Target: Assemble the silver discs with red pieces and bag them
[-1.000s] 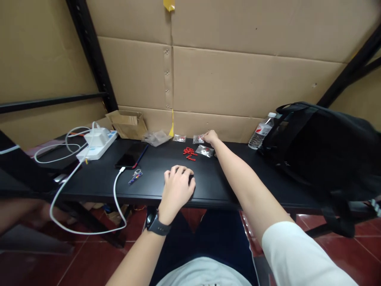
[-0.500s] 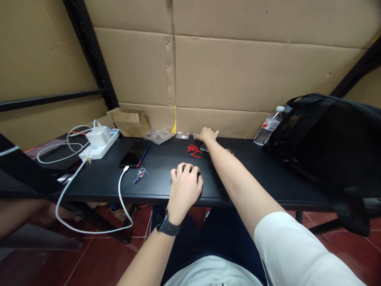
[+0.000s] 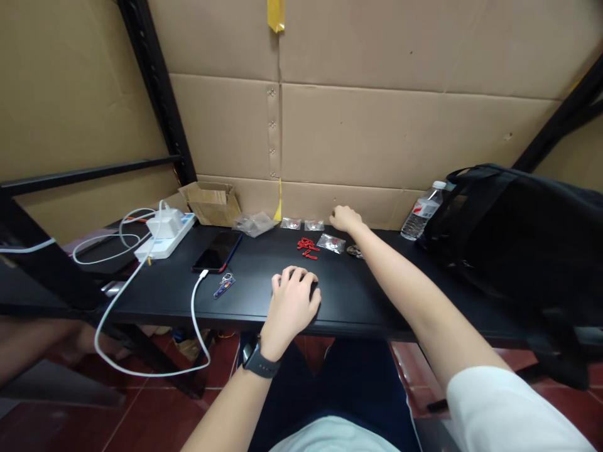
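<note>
My left hand (image 3: pixel 293 295) rests on the black tabletop (image 3: pixel 254 276) near the front edge, fingers spread and curved, holding nothing; a dark watch is on its wrist. Stretched to the back by the cardboard wall, my right hand (image 3: pixel 346 218) has curled fingers, and whatever is in them is hidden. Just left of it lie two small clear plastic packets, one packet (image 3: pixel 314 225) closer and another packet (image 3: pixel 291 223) farther. A larger clear packet (image 3: pixel 331 243) with something red inside lies in front. Beside it is a small pile of red cord loops (image 3: pixel 307 246). My right forearm partly covers a roundish patterned item (image 3: pixel 354 251).
On the left are a phone (image 3: pixel 217 252) on a white cable, a keychain (image 3: pixel 225 285), a power strip (image 3: pixel 164 242), an open cardboard box (image 3: pixel 211 204) and crumpled plastic (image 3: pixel 255 224). A water bottle (image 3: pixel 421 212) and a black bag (image 3: pixel 509 245) stand right.
My right hand has moved right along the back, uncovering the packets, and its fingers have curled in. My left hand stays in place. The view has tilted slightly upward.
</note>
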The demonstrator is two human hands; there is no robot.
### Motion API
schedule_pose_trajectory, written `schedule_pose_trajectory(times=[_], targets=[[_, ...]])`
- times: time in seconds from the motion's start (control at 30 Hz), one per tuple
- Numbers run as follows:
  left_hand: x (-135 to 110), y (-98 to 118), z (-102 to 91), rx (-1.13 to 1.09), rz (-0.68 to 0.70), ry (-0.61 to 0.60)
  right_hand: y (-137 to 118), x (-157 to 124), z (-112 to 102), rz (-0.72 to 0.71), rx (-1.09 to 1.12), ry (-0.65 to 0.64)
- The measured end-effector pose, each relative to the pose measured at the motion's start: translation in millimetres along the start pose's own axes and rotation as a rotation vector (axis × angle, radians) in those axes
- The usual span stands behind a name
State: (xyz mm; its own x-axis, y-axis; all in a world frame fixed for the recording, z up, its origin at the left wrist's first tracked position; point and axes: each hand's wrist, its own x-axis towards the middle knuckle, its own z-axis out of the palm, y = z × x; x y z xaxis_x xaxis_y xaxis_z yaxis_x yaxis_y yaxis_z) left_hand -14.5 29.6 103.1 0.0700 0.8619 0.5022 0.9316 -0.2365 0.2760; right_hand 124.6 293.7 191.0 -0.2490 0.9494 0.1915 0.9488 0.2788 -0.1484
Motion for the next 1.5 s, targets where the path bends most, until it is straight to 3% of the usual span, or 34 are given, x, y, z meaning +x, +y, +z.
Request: schedule_pose_trajectory(times=[0.17, 0.3, 0.47, 0.63, 0.83, 1.1, 1.3, 1.37, 1.5], targets=[[0, 1, 3.4, 0.018, 0.028, -0.004, 74, -50, -6, -0.297, 0.163, -0.198], [2, 1, 4.9, 0.026, 0.047, -0.024, 102, -80, 10, -0.292, 0.298, -0.104], [2, 1, 4.6, 0.037, 0.045, -0.053, 78, -85, 30, -0.313, 0.194, 0.047], [2, 3, 3.7, 0.057, 0.042, -0.063, 55, -75, 42, -0.267, 0.186, 0.008], [3, 3, 3.4, 0.059, 0.043, -0.067, 67, -56, 42, -0.134, 0.254, 0.031], [2, 4, 1.8, 0.034, 0.049, -0.054, 83, -2, 36, 0.015, 0.237, 0.019], [0, 3, 0.6, 0.020, 0.060, -0.050, 72, 0, 44, 0.016, 0.153, 0.164], [0, 3, 0.8, 0.027, 0.056, -0.040, 69, 0, 37, -0.013, 0.144, 0.137], [0, 3, 1.2, 0.040, 0.047, -0.026, 75, -1, 8, -0.080, 0.171, -0.144]])
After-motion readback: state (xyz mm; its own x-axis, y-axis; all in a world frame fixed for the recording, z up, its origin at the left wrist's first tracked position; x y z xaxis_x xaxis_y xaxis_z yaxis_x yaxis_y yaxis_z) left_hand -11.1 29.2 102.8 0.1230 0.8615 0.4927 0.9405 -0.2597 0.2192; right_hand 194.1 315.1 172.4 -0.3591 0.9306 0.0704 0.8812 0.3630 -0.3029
